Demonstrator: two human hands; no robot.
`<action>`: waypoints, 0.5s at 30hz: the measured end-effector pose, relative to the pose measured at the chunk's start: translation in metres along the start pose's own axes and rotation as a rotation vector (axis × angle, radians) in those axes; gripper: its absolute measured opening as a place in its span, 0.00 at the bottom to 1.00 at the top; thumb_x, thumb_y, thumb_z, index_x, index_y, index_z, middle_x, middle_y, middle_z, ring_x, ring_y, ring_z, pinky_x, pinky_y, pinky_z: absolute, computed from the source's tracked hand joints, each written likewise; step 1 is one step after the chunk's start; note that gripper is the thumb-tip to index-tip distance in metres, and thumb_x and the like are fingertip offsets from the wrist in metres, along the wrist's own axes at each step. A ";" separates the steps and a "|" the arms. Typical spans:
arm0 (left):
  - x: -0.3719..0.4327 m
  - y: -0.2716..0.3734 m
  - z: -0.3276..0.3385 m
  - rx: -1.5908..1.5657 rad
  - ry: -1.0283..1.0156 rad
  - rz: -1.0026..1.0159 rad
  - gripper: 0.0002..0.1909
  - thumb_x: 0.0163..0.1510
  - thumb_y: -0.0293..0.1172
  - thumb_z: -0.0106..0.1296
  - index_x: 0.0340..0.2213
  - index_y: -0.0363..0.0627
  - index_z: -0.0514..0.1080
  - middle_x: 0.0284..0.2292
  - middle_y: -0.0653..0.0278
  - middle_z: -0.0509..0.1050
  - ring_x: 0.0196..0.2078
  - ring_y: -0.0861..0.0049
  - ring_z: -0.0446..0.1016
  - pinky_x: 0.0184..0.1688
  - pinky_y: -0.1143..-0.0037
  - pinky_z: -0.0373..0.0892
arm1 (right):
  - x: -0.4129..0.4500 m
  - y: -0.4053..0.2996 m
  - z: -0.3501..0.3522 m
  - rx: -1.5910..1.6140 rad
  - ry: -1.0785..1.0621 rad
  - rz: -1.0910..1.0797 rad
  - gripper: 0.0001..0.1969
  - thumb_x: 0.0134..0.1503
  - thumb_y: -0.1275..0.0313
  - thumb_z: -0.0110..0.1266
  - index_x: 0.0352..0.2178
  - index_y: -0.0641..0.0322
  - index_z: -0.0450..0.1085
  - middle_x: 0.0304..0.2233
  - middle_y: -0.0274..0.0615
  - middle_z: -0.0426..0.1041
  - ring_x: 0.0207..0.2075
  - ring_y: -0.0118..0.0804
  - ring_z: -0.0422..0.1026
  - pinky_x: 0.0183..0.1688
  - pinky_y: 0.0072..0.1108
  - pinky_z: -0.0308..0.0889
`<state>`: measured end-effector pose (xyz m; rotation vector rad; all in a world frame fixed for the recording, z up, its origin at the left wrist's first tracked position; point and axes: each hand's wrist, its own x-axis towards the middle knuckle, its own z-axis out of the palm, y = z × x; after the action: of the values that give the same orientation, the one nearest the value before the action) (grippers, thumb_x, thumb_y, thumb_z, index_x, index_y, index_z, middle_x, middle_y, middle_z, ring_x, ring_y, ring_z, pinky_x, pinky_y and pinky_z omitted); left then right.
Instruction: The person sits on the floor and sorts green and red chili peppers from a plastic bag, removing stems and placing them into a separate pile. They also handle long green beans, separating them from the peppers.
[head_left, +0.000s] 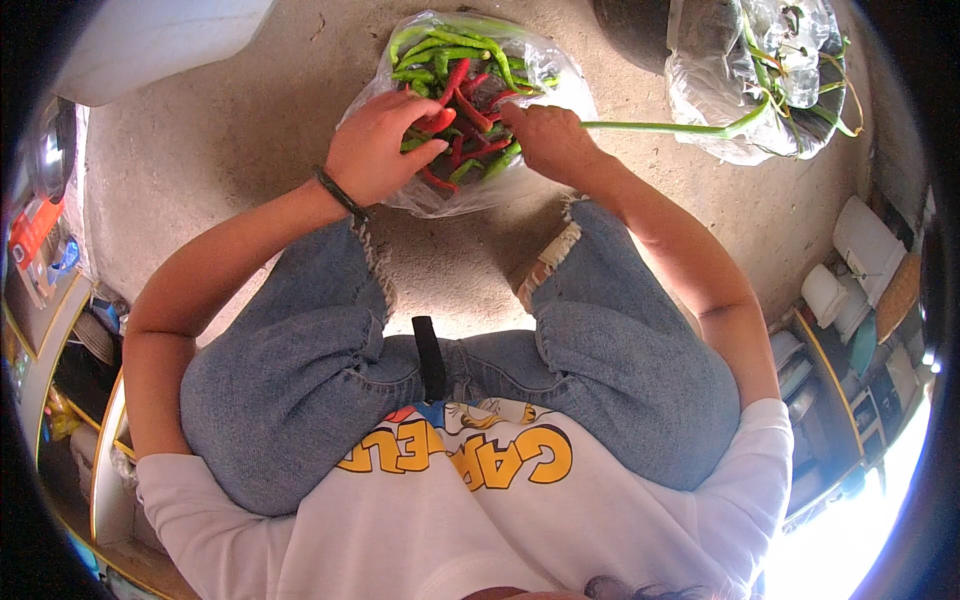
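Note:
A clear plastic bag (577, 71) lies spread on the floor, holding green chili peppers (442, 52) along its far side and red chili peppers (472, 112) in its middle. My left hand (386, 146) is over the bag's left side, with a red chili pepper (439, 120) between thumb and fingers. At the bag's right side, my right hand (555, 142) is closed around one end of a long green stalk (652, 129). The stalk runs right towards a second container; its gripped end is hidden in my fist.
A plastic-lined container (694, 90) with green stalks and clear plastic in it stands at the upper right, beside a dark rounded object (634, 30). A pale surface (157, 45) is at the upper left. Shelves with goods (56, 337) line the left edge; white containers (825, 296) are at the right.

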<state>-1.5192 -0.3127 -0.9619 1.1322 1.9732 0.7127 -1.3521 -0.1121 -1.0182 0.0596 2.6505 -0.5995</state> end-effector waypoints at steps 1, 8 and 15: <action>0.000 -0.002 0.002 0.089 0.080 0.094 0.17 0.49 0.37 0.58 0.41 0.45 0.72 0.40 0.59 0.74 0.43 0.61 0.72 0.44 0.68 0.67 | -0.002 0.001 0.007 0.000 0.000 0.000 0.14 0.49 0.78 0.47 0.40 0.62 0.64 0.22 0.51 0.74 0.27 0.52 0.76 0.32 0.39 0.70; 0.000 0.002 0.000 0.091 0.063 0.121 0.17 0.49 0.35 0.58 0.41 0.44 0.71 0.42 0.60 0.72 0.46 0.62 0.69 0.52 0.68 0.64 | -0.003 0.012 0.037 -0.211 -0.078 -0.161 0.08 0.49 0.74 0.50 0.34 0.59 0.67 0.20 0.44 0.74 0.24 0.44 0.76 0.28 0.33 0.69; 0.000 0.004 0.001 0.000 -0.011 0.118 0.15 0.48 0.34 0.58 0.38 0.44 0.71 0.40 0.60 0.73 0.43 0.64 0.71 0.49 0.69 0.65 | 0.006 0.012 0.028 -0.190 -0.182 -0.127 0.05 0.51 0.72 0.49 0.29 0.58 0.71 0.24 0.43 0.76 0.27 0.44 0.77 0.30 0.33 0.71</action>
<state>-1.5163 -0.3113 -0.9595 1.2582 1.9092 0.7660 -1.3452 -0.1129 -1.0487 -0.2105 2.5332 -0.3704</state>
